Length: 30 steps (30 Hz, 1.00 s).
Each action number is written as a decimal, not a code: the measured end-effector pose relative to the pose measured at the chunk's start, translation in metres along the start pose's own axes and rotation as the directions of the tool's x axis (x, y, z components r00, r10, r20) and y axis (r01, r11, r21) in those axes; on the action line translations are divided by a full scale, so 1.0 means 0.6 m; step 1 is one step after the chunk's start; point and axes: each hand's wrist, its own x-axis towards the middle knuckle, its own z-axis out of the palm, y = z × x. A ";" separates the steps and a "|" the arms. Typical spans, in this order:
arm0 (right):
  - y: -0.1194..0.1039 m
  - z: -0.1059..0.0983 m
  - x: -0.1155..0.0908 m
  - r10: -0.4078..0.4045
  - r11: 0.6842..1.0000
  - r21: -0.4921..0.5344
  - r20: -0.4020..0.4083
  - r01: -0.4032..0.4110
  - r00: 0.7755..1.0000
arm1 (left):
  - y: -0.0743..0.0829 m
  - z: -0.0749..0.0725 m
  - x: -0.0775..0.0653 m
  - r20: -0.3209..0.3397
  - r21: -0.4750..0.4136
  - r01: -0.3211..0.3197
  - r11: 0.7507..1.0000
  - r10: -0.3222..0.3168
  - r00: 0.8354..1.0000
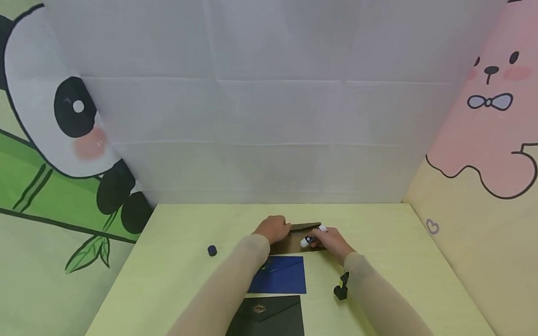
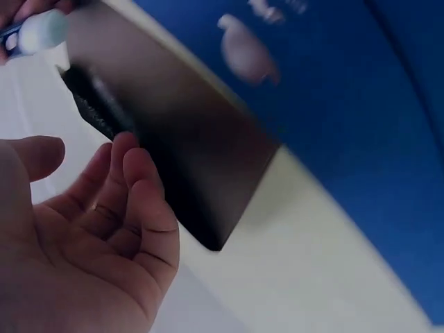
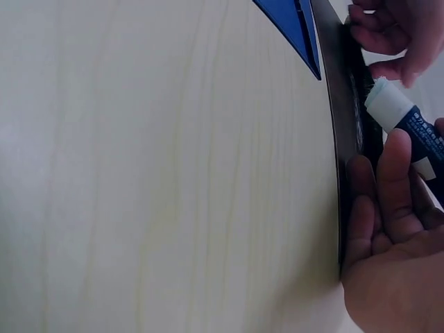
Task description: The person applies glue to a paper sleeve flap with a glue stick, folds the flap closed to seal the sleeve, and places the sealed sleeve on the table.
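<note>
A brown envelope (image 1: 288, 245) lies at the far middle of the table, its dark flap raised along the far side. My left hand (image 1: 273, 229) is at the envelope's left end. In the left wrist view, its bent fingertips (image 2: 142, 163) touch the flap's edge while the thumb stands apart. My right hand (image 1: 336, 244) grips an uncapped glue stick (image 3: 422, 135), white with a dark blue label. The stick's pale tip points toward the flap; whether they touch I cannot tell. Part of the right hand rests along the envelope's right end.
A blue envelope (image 1: 287, 275) lies nearer, and a black envelope (image 1: 272, 319) with a gold mark is nearest; my left sleeve partly covers both. To the left stands a small dark blue cap (image 1: 212, 250). A black device (image 1: 341, 287) sits by my right cuff.
</note>
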 end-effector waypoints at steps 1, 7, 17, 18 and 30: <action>0.000 0.000 0.000 0.001 1.000 -0.001 0.000 -0.001 1.000 | 0.000 0.007 0.002 -0.008 0.003 0.015 1.000 -0.015 1.000; -0.002 0.003 0.001 0.009 1.000 0.011 0.014 -0.010 1.000 | 0.002 0.045 0.009 -0.096 0.003 0.119 0.993 -0.118 0.988; -0.003 0.000 0.001 0.005 1.000 0.022 0.014 -0.006 1.000 | 0.020 0.059 0.015 -0.125 0.052 0.213 0.976 -0.205 0.971; -0.002 -0.001 0.000 0.006 1.000 0.018 0.012 -0.007 1.000 | 0.020 0.058 0.015 -0.135 0.054 0.221 0.974 -0.213 0.968; 0.003 -0.007 -0.001 -0.009 1.000 0.000 0.024 0.009 1.000 | -0.020 0.050 0.039 -0.171 -0.080 0.167 0.983 -0.178 0.969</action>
